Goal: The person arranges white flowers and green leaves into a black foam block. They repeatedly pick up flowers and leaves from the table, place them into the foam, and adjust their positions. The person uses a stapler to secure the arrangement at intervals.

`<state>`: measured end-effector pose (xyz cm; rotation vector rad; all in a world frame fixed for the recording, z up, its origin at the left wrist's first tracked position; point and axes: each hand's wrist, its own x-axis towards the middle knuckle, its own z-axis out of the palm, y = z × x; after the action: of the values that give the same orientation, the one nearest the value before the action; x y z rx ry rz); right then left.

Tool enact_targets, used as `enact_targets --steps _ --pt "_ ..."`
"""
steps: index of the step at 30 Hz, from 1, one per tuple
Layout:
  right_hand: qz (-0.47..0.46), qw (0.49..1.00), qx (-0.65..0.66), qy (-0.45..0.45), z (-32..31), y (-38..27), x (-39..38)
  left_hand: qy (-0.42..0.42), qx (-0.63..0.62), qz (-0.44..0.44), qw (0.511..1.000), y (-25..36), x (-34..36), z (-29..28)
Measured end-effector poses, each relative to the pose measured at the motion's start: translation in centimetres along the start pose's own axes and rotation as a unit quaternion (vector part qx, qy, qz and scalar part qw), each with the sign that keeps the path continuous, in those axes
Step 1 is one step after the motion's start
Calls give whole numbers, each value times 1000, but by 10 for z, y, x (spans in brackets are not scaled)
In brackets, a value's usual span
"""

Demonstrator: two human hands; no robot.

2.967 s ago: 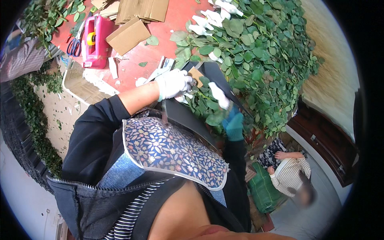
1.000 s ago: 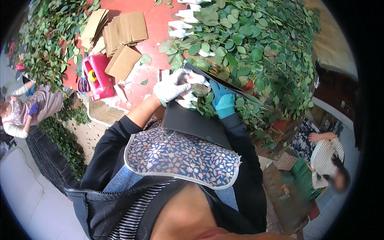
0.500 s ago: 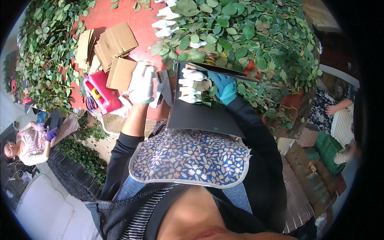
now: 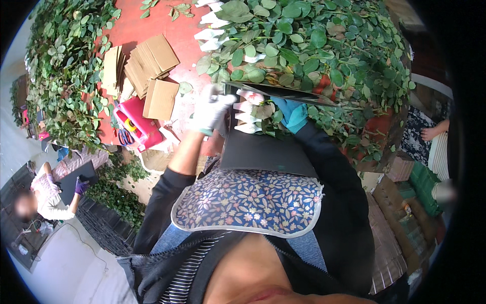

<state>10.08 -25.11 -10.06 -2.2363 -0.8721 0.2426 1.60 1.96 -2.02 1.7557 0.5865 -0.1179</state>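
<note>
Since 0.5 s ago the left hand, in a white glove, has moved right, away from the loose cardboard piece to the left edge of the black folded sheet, while the right hand stays between that sheet's 2 panels. Red tabletop spreads beneath, with a broad heap of leafy stems across its far right and a second green heap along the left. Well apart at the near left, a co-worker holds a dark panel. The folded sheet stands open just beyond the floral apron, its near panel flat to view and its far panel almost edge-on. The right hand, in a blue-green glove, is among the leaves inside; its fingers are partly hidden, so I cannot tell what it grips. The left hand is blurred, and I cannot tell whether it holds anything. Farther left lie a cardboard stack, a pink tape dispenser and, just beside it, blue-handled scissors. At least 4 white-wrapped flower heads lie in a row inside the sheet, far to near, left of the right hand; the farthest shows some pink.
</note>
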Motion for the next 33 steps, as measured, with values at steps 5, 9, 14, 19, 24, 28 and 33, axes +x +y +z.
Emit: enact_targets --steps 5,9,14,19,24,28,33 --pt "-112 983 -143 -27 -7 1 0 33 88 120 988 -55 22 42" --pt "-82 985 -150 -32 -3 5 -11 50 83 82 992 -9 17 -14" --pt "-87 985 -148 -15 0 3 -10 -71 232 88 966 11 -10 -32" --pt "-114 977 -178 -11 -12 -7 -3 -87 -135 -148 976 -29 -15 29" --pt "-112 980 -167 -5 -17 -12 1 98 -86 -15 991 -35 -6 -74" --pt "-126 971 -201 6 -15 -11 2 -50 248 257 933 -12 -26 -51" --pt "-140 969 -202 1 -24 -20 11 -93 245 49 964 -26 -26 22"
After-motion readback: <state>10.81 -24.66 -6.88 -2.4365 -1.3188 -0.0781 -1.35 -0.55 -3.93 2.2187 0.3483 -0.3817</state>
